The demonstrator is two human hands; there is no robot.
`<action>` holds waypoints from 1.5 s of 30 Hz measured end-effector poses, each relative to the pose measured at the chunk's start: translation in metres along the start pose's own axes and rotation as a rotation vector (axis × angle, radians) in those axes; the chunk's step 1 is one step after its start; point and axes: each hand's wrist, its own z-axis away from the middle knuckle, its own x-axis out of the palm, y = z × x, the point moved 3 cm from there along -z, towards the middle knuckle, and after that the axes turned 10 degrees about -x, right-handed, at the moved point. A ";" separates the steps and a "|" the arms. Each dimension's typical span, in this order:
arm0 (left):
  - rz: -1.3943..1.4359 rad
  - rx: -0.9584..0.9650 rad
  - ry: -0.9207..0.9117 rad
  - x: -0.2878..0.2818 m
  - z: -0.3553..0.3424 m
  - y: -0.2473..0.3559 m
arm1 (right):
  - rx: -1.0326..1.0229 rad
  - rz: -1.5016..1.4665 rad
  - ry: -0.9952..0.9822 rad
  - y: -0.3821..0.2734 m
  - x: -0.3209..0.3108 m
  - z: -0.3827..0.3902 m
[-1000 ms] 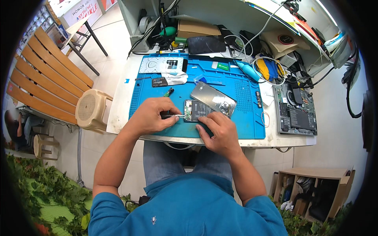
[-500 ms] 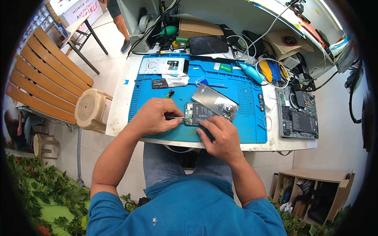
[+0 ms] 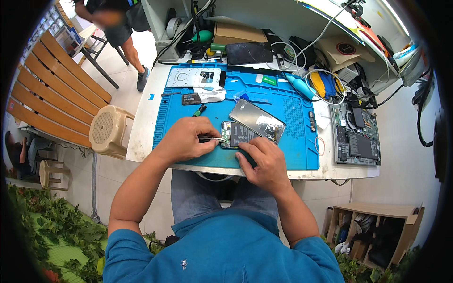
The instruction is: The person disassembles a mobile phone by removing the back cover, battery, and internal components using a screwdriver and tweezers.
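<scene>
My left hand (image 3: pixel 199 137) pinches metal tweezers (image 3: pixel 213 138), their tips at the green circuit board of an opened phone (image 3: pixel 240 132), whose black battery shows beside it. My right hand (image 3: pixel 258 160) has its curled fingers at the phone's lower edge, holding it. A grey, glossy back panel (image 3: pixel 257 118) lies tilted above the phone, on the blue work mat (image 3: pixel 295 153). Near my left fingers sits a small green tool (image 3: pixel 199 110); farther back are a white patterned sheet (image 3: pixel 188 78) and a small black part (image 3: pixel 191 98).
An open laptop (image 3: pixel 358 134) sits at the right; cables, a light-blue bottle (image 3: pixel 302 87) and a cardboard box (image 3: pixel 238 33) crowd the back. Left of the bench (image 3: pixel 141 141) stand a plastic stool (image 3: pixel 107 127), wooden slats (image 3: pixel 61 80), a standing person (image 3: pixel 130 49) and a seated person (image 3: pixel 22 151).
A person has walked farther into view at the upper left. My hands and the phone keep nearly the same position, with only slight shifts at the tweezers.
</scene>
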 end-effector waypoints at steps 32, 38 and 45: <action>-0.305 -0.032 0.200 -0.022 0.003 -0.008 | 0.022 0.000 -0.137 0.016 0.017 -0.044; -0.209 0.109 -0.008 -0.024 -0.012 0.013 | 0.093 -0.077 0.012 0.015 0.021 -0.035; -0.286 0.231 -0.245 -0.019 -0.045 0.014 | 0.074 -0.075 0.056 0.013 0.024 -0.029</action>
